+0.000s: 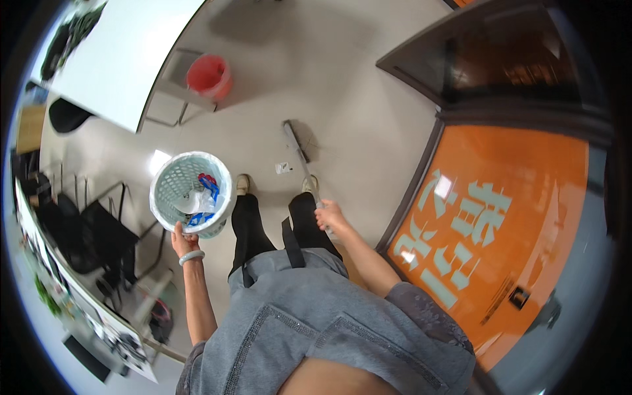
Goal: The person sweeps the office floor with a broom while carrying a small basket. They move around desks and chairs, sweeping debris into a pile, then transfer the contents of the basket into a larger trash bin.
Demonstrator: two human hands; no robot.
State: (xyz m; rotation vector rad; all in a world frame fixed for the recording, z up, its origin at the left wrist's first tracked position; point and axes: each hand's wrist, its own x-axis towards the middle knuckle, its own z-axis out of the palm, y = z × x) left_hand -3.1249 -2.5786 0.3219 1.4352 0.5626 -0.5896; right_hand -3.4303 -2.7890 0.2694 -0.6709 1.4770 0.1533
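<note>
My left hand (184, 242) grips the near rim of a pale green perforated plastic wastebasket (168, 197), holding it up off to my left. Crumpled white, blue and red wrappers (203, 200) lie inside it. My right hand (330, 216) is closed around the grey handle of a brush (296, 140), whose dark bristles reach the floor ahead of my feet. A small white scrap of packaging (283, 168) lies on the tiles just left of the brush head.
A red plastic bucket (209, 76) stands beside a white table (123, 54). Black chairs (108, 229) and a long desk (94, 316) line the left. On the right are an orange panel with lettering (459, 222) and a dark-framed glass door (498, 59).
</note>
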